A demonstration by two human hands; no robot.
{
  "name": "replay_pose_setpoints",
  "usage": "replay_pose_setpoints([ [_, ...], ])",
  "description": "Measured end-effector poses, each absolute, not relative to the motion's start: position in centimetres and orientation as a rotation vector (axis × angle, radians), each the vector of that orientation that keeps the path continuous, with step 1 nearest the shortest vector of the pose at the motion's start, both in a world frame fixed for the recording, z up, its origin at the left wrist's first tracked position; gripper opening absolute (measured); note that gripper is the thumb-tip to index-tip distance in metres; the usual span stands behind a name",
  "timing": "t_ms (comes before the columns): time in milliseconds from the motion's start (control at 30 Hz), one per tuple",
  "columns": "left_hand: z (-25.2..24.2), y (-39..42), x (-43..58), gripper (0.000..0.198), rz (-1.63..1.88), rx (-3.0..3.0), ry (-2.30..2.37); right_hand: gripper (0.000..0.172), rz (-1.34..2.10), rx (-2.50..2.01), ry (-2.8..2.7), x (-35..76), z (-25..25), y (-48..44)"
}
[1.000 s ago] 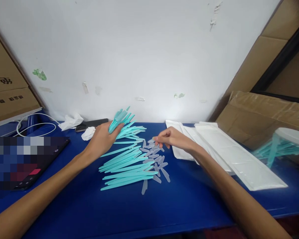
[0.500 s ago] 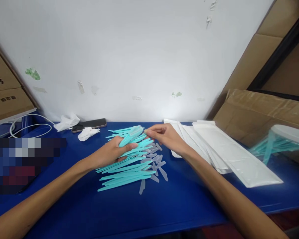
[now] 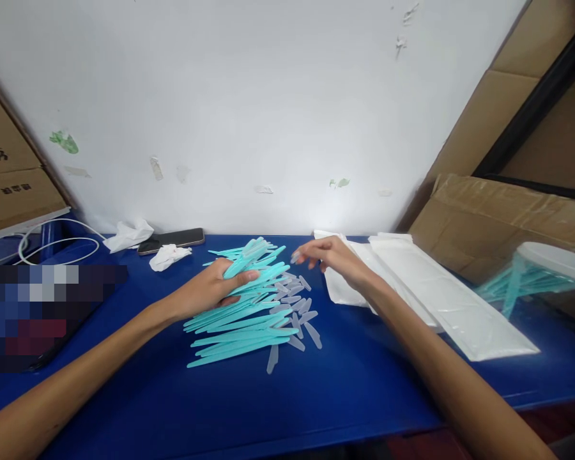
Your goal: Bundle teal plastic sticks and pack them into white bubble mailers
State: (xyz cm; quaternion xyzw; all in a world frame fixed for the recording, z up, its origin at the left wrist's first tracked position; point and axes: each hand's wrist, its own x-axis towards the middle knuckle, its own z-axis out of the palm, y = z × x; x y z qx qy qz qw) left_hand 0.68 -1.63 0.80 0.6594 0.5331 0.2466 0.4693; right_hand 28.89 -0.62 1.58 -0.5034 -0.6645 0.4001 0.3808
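Note:
My left hand (image 3: 223, 284) is closed round a bundle of turquoise eyebrow razors (image 3: 252, 257), its thumb lying across them. Under and in front of it, more slim turquoise razors (image 3: 242, 345) lie side by side in a loose pile on the blue table. Just right of the bundle, my right hand (image 3: 328, 255) is raised with its fingertips pinched on a small translucent blade cap (image 3: 295, 257). Several similar loose caps (image 3: 311, 333) are scattered on the table at the right ends of the razors.
White flat pouches (image 3: 441, 294) lie overlapping at the right. Beyond them stands a clear tub with a white top (image 3: 560, 262), turquoise sticks inside. Crumpled tissues (image 3: 170, 257), a phone (image 3: 172, 240) and a white cable (image 3: 62, 220) are at back left. Cardboard boxes (image 3: 512, 223) flank the table (image 3: 354, 396).
My right hand has moved right, away from the bundle, with a translucent cap now at its fingertips. My left hand keeps its hold on the razors and has shifted slightly left.

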Motion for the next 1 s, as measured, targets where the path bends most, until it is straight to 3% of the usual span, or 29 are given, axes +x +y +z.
replay_pose_setpoints([
  [233, 0.7, -2.2, 0.7, 0.066, 0.425, 1.418, 1.269, 0.026, 1.309, -1.18, -1.99, 27.2, -0.5, -0.5],
  [333, 0.6, -2.2, 0.6, 0.065, 0.443, 1.425, 1.26, 0.031, 1.122, -1.269, -1.952, 27.4, -0.1, -0.7],
  [467, 0.4, -2.5, 1.2, 0.042, 0.537, 1.567, 1.233, 0.042, 0.818, -1.139, -1.8, 26.9, 1.6, -1.9],
  [633, 0.8, -3.0, 2.1, 0.047, 0.409, 1.902, 0.999, 0.035, 0.867, -0.87, -1.919, 25.0, 2.8, -3.9],
  [800, 1.1, -3.3, 2.2, 0.031, 0.365, 1.834, 0.942, 0.021, 0.756, -0.939, -1.886, 24.3, 2.1, -3.8],
  [1000, 1.1, -3.5, 2.3, 0.038, 0.442, 1.849, 0.968, 0.019, 0.668, -1.034, -1.828, 24.9, 1.7, -3.0],
])
